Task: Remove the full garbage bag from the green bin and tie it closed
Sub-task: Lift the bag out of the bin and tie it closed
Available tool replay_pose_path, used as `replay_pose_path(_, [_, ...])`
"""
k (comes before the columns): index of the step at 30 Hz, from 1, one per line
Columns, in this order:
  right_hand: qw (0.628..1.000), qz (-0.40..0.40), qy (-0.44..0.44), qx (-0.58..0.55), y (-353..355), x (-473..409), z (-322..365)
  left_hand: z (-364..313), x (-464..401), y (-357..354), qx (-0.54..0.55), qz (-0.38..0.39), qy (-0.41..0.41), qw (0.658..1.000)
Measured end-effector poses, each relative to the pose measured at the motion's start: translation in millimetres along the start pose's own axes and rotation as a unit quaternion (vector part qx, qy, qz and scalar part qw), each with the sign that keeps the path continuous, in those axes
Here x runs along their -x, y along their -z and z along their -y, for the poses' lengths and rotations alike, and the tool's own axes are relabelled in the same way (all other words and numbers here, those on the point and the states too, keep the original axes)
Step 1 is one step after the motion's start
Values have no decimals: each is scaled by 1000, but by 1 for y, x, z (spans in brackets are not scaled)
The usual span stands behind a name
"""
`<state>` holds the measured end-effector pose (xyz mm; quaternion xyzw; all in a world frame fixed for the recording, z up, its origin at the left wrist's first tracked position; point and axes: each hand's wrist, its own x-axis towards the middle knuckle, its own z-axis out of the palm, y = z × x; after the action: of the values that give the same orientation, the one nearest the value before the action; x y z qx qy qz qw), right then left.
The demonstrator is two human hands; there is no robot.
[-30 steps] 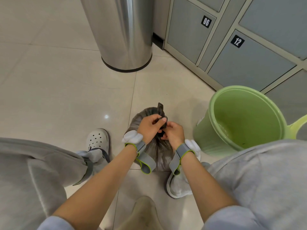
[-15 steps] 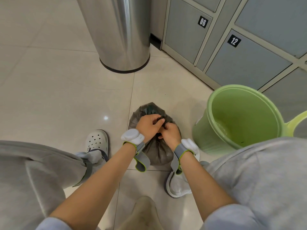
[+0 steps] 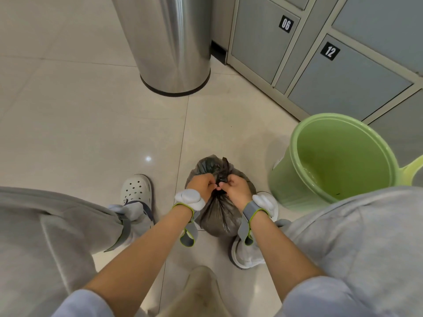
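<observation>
A dark grey garbage bag (image 3: 218, 219) stands on the tiled floor between my feet, its neck gathered into a twisted bunch at the top. My left hand (image 3: 202, 187) grips the bunched plastic from the left. My right hand (image 3: 235, 189) pinches the same bunch from the right, fingertips nearly touching the left hand's. Both wrists wear grey bands with white sensor units. The green bin (image 3: 329, 165) stands to the right of the bag, upright, with no bag in it.
A tall steel cylinder bin (image 3: 174, 53) stands ahead on the floor. Grey numbered lockers (image 3: 343, 72) line the right wall behind the green bin. My white clogs (image 3: 137, 191) and grey trouser legs flank the bag.
My hands have drawn slightly apart at the bag's neck. The bag's loose top, pressed down half a second ago, stands up again as a twisted tail beyond my fingers.
</observation>
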<state>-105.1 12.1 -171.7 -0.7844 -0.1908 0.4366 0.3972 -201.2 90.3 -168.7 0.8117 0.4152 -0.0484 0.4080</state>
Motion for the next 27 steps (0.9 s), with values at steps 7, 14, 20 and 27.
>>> replay_pose_path(7, [998, -53, 15, -4, -5, -3, -6, -8, 7, -2, 344, 3, 177, 922])
replay_pose_path(14, [991, -49, -59, -105, -4, -6, -7, -7, 10, -11, 483, 71, 225, 843])
replay_pose_path(20, [996, -57, -19, -67, 7, -3, -2, -1, -2, -22, 245, -33, 114, 962])
replay_pose_path(27, [997, -53, 3, -52, 11, -4, -2, -3, -11, -22, 154, -11, 62, 986])
